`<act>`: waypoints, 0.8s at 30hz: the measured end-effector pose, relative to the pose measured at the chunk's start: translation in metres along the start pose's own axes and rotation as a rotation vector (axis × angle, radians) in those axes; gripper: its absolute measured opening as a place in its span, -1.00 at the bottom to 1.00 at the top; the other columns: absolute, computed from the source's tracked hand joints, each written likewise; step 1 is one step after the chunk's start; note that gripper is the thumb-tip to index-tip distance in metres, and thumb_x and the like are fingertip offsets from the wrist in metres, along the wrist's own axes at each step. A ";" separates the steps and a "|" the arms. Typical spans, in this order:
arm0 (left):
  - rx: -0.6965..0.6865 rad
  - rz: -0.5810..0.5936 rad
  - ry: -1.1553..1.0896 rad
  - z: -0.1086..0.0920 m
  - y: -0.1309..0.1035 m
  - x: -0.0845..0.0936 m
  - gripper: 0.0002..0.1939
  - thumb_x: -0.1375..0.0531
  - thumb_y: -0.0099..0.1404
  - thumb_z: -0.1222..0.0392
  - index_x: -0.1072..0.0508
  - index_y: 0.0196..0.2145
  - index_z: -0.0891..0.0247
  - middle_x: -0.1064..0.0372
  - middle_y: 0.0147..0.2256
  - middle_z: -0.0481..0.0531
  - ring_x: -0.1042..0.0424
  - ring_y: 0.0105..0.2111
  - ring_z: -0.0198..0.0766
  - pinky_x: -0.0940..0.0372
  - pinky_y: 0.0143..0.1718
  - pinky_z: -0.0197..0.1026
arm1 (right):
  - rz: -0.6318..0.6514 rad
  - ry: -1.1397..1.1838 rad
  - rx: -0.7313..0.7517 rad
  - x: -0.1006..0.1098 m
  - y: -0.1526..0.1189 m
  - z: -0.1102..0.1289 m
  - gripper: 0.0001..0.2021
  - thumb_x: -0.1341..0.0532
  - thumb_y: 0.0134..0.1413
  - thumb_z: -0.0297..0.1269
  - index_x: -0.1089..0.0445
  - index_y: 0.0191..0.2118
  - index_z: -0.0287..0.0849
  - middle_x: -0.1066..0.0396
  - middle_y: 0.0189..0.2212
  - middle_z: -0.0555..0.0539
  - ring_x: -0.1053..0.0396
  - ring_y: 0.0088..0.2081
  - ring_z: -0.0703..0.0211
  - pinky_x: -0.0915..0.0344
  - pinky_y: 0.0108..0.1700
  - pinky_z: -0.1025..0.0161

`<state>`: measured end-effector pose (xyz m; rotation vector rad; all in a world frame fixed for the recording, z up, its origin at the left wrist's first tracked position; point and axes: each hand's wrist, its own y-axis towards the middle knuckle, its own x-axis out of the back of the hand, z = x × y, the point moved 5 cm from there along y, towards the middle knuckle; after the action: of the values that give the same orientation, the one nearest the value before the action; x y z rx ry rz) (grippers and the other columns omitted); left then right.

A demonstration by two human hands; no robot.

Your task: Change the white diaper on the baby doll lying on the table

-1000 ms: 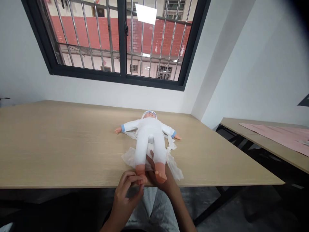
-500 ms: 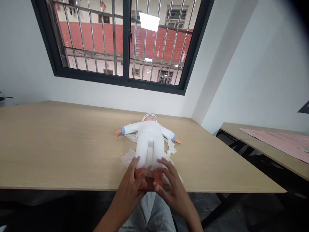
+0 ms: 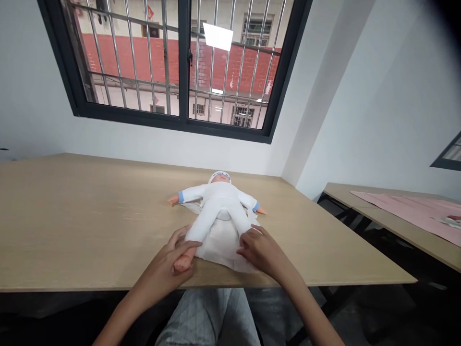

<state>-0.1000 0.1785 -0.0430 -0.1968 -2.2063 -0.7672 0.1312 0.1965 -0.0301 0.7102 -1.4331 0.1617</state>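
Note:
A baby doll (image 3: 220,196) in a white outfit with blue cuffs and a white cap lies on its back, head toward the window, arms out and legs spread. Under its hips and between its legs lies a thin white cloth (image 3: 223,245). My left hand (image 3: 173,254) is closed round the lower leg on the left, with the bare foot (image 3: 183,262) showing between thumb and fingers. My right hand (image 3: 261,247) has its fingers curled over the other lower leg and hides that foot.
The doll lies on a light wooden table (image 3: 108,216), whose front edge runs just before my lap. To the right, a second table (image 3: 334,190) holds a pink cloth (image 3: 396,206). Behind stands a wall with a dark-framed, barred window (image 3: 183,120).
My hands have moved apart, the left one leftward and the right one rightward. The doll's legs went from close together to spread wide, uncovering the white cloth between them.

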 end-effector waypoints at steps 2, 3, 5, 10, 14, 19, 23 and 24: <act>-0.027 0.034 0.013 0.003 0.002 0.005 -0.57 -0.09 0.12 0.36 -0.40 -0.05 0.05 -0.06 0.13 -0.01 -0.24 0.06 -0.17 -0.22 0.04 -0.22 | 0.004 -0.039 -0.018 0.005 0.000 -0.007 -0.87 -0.26 0.00 -0.28 -0.31 -0.45 -0.17 -0.37 -0.46 -0.02 -0.33 -0.24 0.15 -0.08 0.11 0.13; -0.040 0.052 0.018 0.005 0.003 0.006 -0.57 -0.09 0.14 0.34 -0.39 -0.03 0.05 -0.08 0.13 -0.01 -0.24 0.06 -0.17 -0.22 0.03 -0.22 | 0.007 -0.054 -0.031 0.007 0.000 -0.010 -0.87 -0.25 0.01 -0.29 -0.31 -0.46 -0.17 -0.37 -0.47 -0.02 -0.34 -0.25 0.15 -0.05 0.13 0.12; -0.054 0.075 0.034 0.012 0.004 0.008 -0.57 -0.07 0.18 0.32 -0.38 0.00 0.05 -0.12 0.12 0.00 -0.27 0.04 -0.18 -0.22 0.02 -0.24 | 0.019 -0.070 -0.049 0.008 0.000 -0.015 -0.88 -0.23 0.03 -0.30 -0.30 -0.46 -0.17 -0.36 -0.48 -0.01 -0.34 -0.27 0.17 0.00 0.17 0.10; -0.035 0.090 0.133 0.027 0.003 0.009 -0.60 -0.09 0.19 0.26 -0.39 0.00 0.02 -0.14 0.14 -0.04 -0.30 0.02 -0.18 -0.22 0.01 -0.27 | 0.006 -0.109 -0.041 -0.002 0.000 -0.023 -0.93 -0.14 0.01 -0.43 -0.31 -0.44 -0.17 -0.36 -0.46 0.00 -0.34 -0.29 0.22 0.11 0.22 0.11; -0.015 0.104 0.187 0.033 0.002 0.009 -0.58 -0.08 0.20 0.25 -0.37 0.00 -0.05 -0.15 0.14 -0.11 -0.28 0.05 -0.19 -0.21 0.01 -0.28 | 0.012 -0.129 -0.060 -0.009 -0.001 -0.032 -0.83 -0.07 -0.09 -0.56 -0.30 -0.46 -0.16 -0.36 -0.46 0.02 -0.34 -0.30 0.25 0.21 0.25 0.09; -0.003 0.118 0.204 0.036 -0.001 0.006 -0.56 -0.08 0.17 0.29 -0.38 0.00 -0.04 -0.16 0.15 -0.10 -0.26 0.07 -0.17 -0.19 0.06 -0.21 | -0.008 -0.119 -0.060 -0.011 -0.006 -0.035 -0.82 -0.09 -0.18 -0.57 -0.32 -0.44 -0.15 -0.37 -0.41 0.03 -0.34 -0.23 0.24 0.31 0.27 0.08; -0.022 0.123 0.200 0.030 -0.001 0.003 -0.55 -0.08 0.16 0.32 -0.38 0.00 -0.02 -0.16 0.15 -0.10 -0.27 0.07 -0.18 -0.18 0.06 -0.22 | -0.061 -0.155 -0.050 -0.013 -0.007 -0.029 -0.82 -0.10 -0.10 -0.52 -0.36 -0.37 -0.12 -0.38 -0.41 0.02 -0.33 -0.19 0.22 0.35 0.27 0.08; -0.024 0.128 0.199 0.029 -0.001 0.002 -0.54 -0.08 0.16 0.32 -0.38 0.00 -0.02 -0.15 0.15 -0.10 -0.26 0.07 -0.18 -0.18 0.06 -0.22 | -0.072 -0.170 -0.052 -0.013 -0.006 -0.027 -0.83 -0.10 -0.07 -0.50 -0.36 -0.37 -0.13 -0.39 -0.41 0.01 -0.33 -0.18 0.21 0.35 0.27 0.07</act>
<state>-0.1203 0.1947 -0.0569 -0.2593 -1.9779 -0.7107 0.1549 0.2099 -0.0440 0.7458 -1.5651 0.0077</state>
